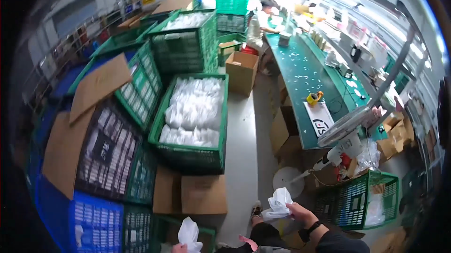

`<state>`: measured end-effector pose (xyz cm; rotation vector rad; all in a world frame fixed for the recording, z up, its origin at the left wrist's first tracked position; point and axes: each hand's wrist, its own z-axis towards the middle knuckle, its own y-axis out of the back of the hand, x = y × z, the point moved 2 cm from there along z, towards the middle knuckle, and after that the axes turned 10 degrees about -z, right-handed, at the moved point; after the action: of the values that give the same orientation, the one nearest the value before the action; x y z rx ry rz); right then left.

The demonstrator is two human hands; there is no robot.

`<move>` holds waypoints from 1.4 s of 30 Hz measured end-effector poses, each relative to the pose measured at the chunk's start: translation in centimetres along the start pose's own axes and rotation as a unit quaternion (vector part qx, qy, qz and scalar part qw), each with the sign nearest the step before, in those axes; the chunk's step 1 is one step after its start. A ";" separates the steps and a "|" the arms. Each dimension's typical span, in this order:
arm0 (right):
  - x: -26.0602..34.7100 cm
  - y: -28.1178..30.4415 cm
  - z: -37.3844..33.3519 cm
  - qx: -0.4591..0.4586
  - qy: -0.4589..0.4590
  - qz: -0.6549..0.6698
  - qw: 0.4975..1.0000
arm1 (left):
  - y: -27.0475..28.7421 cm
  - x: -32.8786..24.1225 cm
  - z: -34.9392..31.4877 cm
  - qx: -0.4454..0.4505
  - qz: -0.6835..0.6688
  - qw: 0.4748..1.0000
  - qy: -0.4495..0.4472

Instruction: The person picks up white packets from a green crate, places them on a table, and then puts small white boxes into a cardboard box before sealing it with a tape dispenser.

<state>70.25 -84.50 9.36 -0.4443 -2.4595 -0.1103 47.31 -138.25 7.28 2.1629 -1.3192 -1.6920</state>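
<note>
Your right hand (pixel 300 212) has its fingers pinched on the near edge of one crumpled white piece (pixel 279 201), held in front of you right of centre, close to the round white base (pixel 284 181) of a stand. That piece spreads leftward from your fingertips; its long axis slants, one end pointing up and away from you, the other down to the left.

Your left hand (pixel 178 249) grasps a second white piece (pixel 189 234) by its lower left (the bottom edge cuts off most of those fingers, so you cannot tell their exact placing). This one's long axis runs nearly upright, its peak pointing away from you, above a low green crate (pixel 209 231).

Ahead of that hand stands a cardboard box (pixel 204 194), and beyond it a large green bin (pixel 188 148) filled with white packets (pixel 195 105).
</note>
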 end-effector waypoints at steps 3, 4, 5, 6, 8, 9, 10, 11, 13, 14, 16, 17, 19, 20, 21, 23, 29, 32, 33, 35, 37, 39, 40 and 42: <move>1.8 3.3 2.4 -0.055 0.028 0.011 0.998 | -2.4 -6.7 4.6 0.017 0.012 0.998 -0.057; 3.4 4.1 3.1 -0.058 0.040 0.020 0.997 | -3.1 -10.6 6.5 0.026 0.015 0.997 -0.067; 5.1 4.2 3.3 -0.046 0.065 0.071 0.994 | -3.3 -14.3 8.2 0.037 0.019 0.996 -0.075; 6.7 4.5 3.7 -0.034 0.089 0.120 0.988 | -3.5 -18.0 10.1 0.038 0.026 0.995 -0.085; 8.4 6.4 5.9 -0.026 0.119 0.090 0.988 | -4.7 -25.8 12.5 0.063 -0.070 0.991 -0.099; 10.0 7.5 7.5 -0.013 0.146 0.050 0.988 | -5.5 -29.2 13.9 0.073 -0.119 0.985 -0.104; 11.7 9.2 9.1 -0.016 0.152 0.054 0.987 | -6.7 -32.2 15.5 0.074 -0.115 0.984 -0.110; 13.5 10.2 10.3 -0.004 0.162 0.048 0.986 | -7.7 -34.4 17.2 0.083 -0.200 0.969 -0.119; 18.1 11.5 11.9 0.007 0.174 0.049 0.984 | -9.4 -38.5 21.0 0.095 -0.277 0.948 -0.127; 21.4 12.3 12.5 -0.025 0.234 0.063 0.970 | -10.1 -40.5 23.2 0.089 -0.309 0.942 -0.099; 26.9 14.9 12.6 -0.066 0.288 0.083 0.952 | -11.7 -43.9 27.9 0.084 -0.372 0.924 -0.038; 29.5 16.3 12.4 -0.064 0.270 0.084 0.957 | -12.3 -45.5 30.2 0.090 -0.370 0.924 -0.036; 33.6 18.7 12.8 -0.059 0.235 0.080 0.967 | -13.5 -48.6 35.1 0.116 -0.387 0.915 -0.018; 35.3 19.7 13.8 -0.066 0.236 0.080 0.966 | -14.0 -49.9 38.1 0.130 -0.396 0.909 -0.012; 37.0 20.8 15.0 -0.072 0.239 0.104 0.963 | -14.5 -51.1 41.0 0.137 -0.398 0.907 -0.013; 40.4 23.2 17.6 -0.085 0.246 0.148 0.954 | -15.9 -53.4 46.9 0.178 -0.380 0.908 -0.003; 47.8 32.4 23.3 -0.176 0.260 0.156 0.937 | -21.5 -61.9 62.7 0.218 -0.190 0.955 -0.061; 50.1 35.6 24.9 -0.205 0.280 0.183 0.920 | -23.8 -67.0 69.9 0.255 -0.150 0.948 -0.117; 51.3 36.5 25.1 -0.218 0.282 0.201 0.912 | -24.6 -69.4 72.3 0.283 -0.163 0.936 -0.131; 53.8 39.3 25.6 -0.246 0.285 0.235 0.896 | -26.6 -74.3 76.8 0.320 -0.169 0.921 -0.143; 55.1 42.9 27.3 -0.273 0.301 0.237 0.882 | -29.5 -79.1 81.1 0.396 -0.232 0.888 -0.036; 56.0 46.4 29.5 -0.311 0.336 0.221 0.861 | -32.4 -84.6 84.6 0.424 -0.236 0.874 -0.023; 56.5 48.0 30.8 -0.317 0.331 0.235 0.857 | -33.6 -86.8 86.1 0.444 -0.247 0.861 -0.011; 58.0 52.7 34.1 -0.346 0.357 0.278 0.822 | -37.4 -89.9 90.4 0.448 -0.217 0.867 -0.036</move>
<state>25.42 -12.01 15.53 -1.1680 -1.4074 -0.7834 -7.51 -17.83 19.51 3.1096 -2.0650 -1.4156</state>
